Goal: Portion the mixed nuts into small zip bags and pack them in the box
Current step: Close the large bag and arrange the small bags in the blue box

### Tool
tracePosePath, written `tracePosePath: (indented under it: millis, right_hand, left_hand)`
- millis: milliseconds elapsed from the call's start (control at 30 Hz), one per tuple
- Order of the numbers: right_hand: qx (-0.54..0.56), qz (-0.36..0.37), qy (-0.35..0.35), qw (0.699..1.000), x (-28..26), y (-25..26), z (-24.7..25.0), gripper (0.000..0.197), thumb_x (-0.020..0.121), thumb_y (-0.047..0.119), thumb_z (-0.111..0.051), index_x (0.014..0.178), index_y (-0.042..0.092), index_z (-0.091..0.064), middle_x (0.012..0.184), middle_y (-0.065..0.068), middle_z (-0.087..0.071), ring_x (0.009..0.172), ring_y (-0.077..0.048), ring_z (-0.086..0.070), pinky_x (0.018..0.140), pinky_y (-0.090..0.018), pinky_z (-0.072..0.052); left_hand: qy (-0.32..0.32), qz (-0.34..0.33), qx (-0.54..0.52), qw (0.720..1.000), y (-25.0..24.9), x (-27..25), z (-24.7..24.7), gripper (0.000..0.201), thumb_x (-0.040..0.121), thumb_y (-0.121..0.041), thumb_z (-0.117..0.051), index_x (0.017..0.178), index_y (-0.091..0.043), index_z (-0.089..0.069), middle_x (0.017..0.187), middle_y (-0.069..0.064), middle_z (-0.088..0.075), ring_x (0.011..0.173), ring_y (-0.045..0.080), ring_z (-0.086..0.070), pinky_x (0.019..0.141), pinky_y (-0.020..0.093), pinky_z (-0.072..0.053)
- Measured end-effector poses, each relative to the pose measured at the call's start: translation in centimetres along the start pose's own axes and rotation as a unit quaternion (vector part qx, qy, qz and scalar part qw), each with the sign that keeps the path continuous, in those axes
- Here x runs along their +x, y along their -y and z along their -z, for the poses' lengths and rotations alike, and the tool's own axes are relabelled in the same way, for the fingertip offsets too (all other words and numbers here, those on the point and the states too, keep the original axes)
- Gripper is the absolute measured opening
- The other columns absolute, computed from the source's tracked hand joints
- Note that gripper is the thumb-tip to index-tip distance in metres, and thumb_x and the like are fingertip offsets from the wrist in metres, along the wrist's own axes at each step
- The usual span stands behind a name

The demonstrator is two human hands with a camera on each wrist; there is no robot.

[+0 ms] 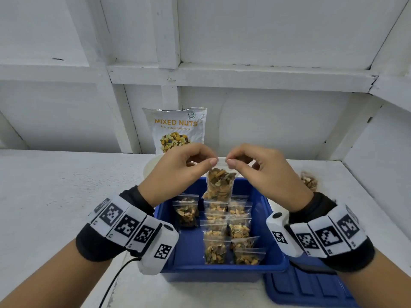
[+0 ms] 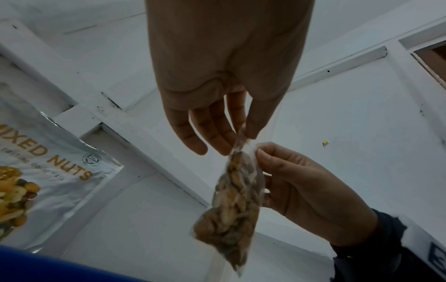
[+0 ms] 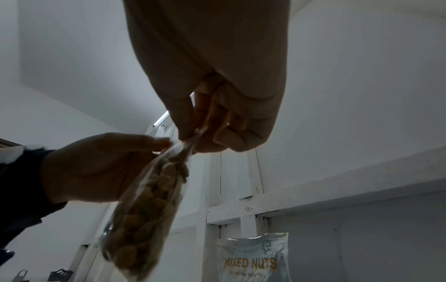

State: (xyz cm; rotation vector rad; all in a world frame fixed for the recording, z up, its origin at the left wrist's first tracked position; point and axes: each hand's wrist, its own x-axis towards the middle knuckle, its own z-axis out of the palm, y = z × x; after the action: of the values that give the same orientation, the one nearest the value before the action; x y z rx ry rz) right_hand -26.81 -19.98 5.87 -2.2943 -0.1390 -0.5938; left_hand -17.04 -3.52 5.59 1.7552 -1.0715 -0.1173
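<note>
Above the far edge of the blue box (image 1: 275, 261), a small zip bag (image 1: 220, 185) of mixed nuts, hanging upright by its top strip. Pinched at that strip from both ends: left hand (image 1: 178, 172) with thumb and forefinger closed on the left corner, other fingers loosely curled; right hand (image 1: 266, 172) likewise on the right corner. Probably light but bottom-heavy, thin slippery film, lumpy and soft in the body; best held at the stiffer zip strip, pressed along its length to seal. Below, filled bags (image 1: 226, 230) in rows on the box floor. Beyond, against the wall at the bench's back edge, the mixed nuts pouch (image 1: 175, 127); near the right front corner, a blue lid (image 1: 304, 287)
</note>
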Motion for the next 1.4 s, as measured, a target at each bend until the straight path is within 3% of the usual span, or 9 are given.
tracePosePath:
  millis: [200,433,600,800,933,1100,1200,1300,1400]
  right_hand:
    - [0.011,-0.017,-0.015,1.0,-0.5,0.2,-0.2,0.009,0.089,0.011,-0.06,0.086,0.017,-0.065,0.076,0.013,-0.063,0.075,0.0,-0.057,0.065,-0.006,-0.039]
    - [0.009,-0.052,-0.005,0.999,-0.6,0.4,-0.3,0.006,0.088,0.018,-0.06,0.091,0.023,-0.063,0.08,0.017,-0.061,0.08,0.005,-0.056,0.067,-0.005,-0.041]
    - [0.005,-0.072,-0.014,0.997,-0.5,-0.1,-0.2,0.008,0.087,0.018,-0.061,0.084,0.025,-0.063,0.076,0.016,-0.062,0.077,0.002,-0.058,0.067,-0.008,-0.044]
    - [0.009,-0.054,-0.038,0.998,-0.5,0.1,-0.3,0.009,0.085,0.017,-0.064,0.08,0.024,-0.065,0.069,0.017,-0.062,0.073,0.0,-0.059,0.067,-0.013,-0.048]
    - [0.012,-0.05,-0.039,0.998,-0.5,0.1,-0.4,0.009,0.083,0.016,-0.066,0.078,0.024,-0.067,0.067,0.017,-0.062,0.069,0.001,-0.059,0.065,-0.012,-0.047]
    - [0.022,-0.052,-0.027,0.998,-0.4,0.2,-0.5,0.006,0.085,0.019,-0.064,0.084,0.024,-0.065,0.076,0.012,-0.064,0.074,-0.001,-0.059,0.066,-0.014,-0.048]
    - [0.022,-0.039,-0.021,0.999,-0.3,0.3,-0.6,0.007,0.086,0.019,-0.064,0.089,0.025,-0.064,0.08,0.009,-0.064,0.078,-0.007,-0.058,0.066,-0.019,-0.048]
    - [0.01,-0.017,-0.031,0.999,-0.2,0.2,-0.7,0.006,0.086,0.014,-0.063,0.083,0.019,-0.065,0.078,0.008,-0.064,0.075,-0.009,-0.057,0.064,-0.023,-0.047]
    - [0.0,0.012,-0.045,0.999,-0.2,0.0,-0.8,0.006,0.085,0.016,-0.063,0.081,0.016,-0.066,0.075,0.009,-0.064,0.072,-0.009,-0.056,0.06,-0.021,-0.045]
  left_hand:
    - [0.001,0.017,-0.002,1.0,0.3,-0.4,0.1,0.01,0.086,-0.012,-0.063,0.082,-0.02,-0.065,0.082,-0.002,-0.067,0.079,0.01,-0.062,0.074,0.025,-0.051]
    - [-0.037,-0.02,0.048,0.998,0.4,-0.4,-0.1,0.014,0.089,-0.01,-0.059,0.08,-0.02,-0.061,0.072,-0.007,-0.061,0.07,0.004,-0.056,0.065,0.013,-0.044]
    - [-0.048,-0.032,0.045,0.997,0.5,-0.4,0.0,0.01,0.089,-0.009,-0.059,0.082,-0.016,-0.062,0.072,-0.01,-0.06,0.07,0.0,-0.056,0.066,0.009,-0.043]
    - [-0.03,-0.033,0.007,0.999,0.5,-0.4,0.2,0.005,0.081,-0.03,-0.06,0.083,-0.025,-0.062,0.079,-0.008,-0.064,0.075,0.004,-0.06,0.069,0.016,-0.05]
    - [-0.017,-0.055,0.039,0.998,0.8,-0.2,0.2,0.006,0.082,-0.027,-0.058,0.079,-0.032,-0.06,0.079,-0.007,-0.065,0.076,0.009,-0.059,0.068,0.021,-0.05]
    - [-0.03,-0.106,0.074,0.991,1.2,-0.2,0.2,0.017,0.083,-0.036,-0.05,0.081,-0.023,-0.06,0.074,-0.009,-0.061,0.072,0.007,-0.056,0.064,0.017,-0.046]
    - [-0.032,-0.105,0.061,0.992,1.2,-0.2,0.0,0.011,0.083,-0.036,-0.05,0.08,-0.029,-0.057,0.075,-0.009,-0.062,0.072,0.007,-0.056,0.064,0.015,-0.045]
    - [-0.031,-0.095,0.044,0.994,1.1,-0.1,-0.1,0.009,0.081,-0.039,-0.05,0.08,-0.032,-0.056,0.076,-0.008,-0.063,0.073,0.008,-0.057,0.063,0.015,-0.046]
    - [-0.024,-0.092,0.036,0.995,0.9,-0.2,-0.2,0.012,0.081,-0.04,-0.051,0.085,-0.031,-0.058,0.078,-0.011,-0.062,0.074,0.006,-0.057,0.063,0.016,-0.045]
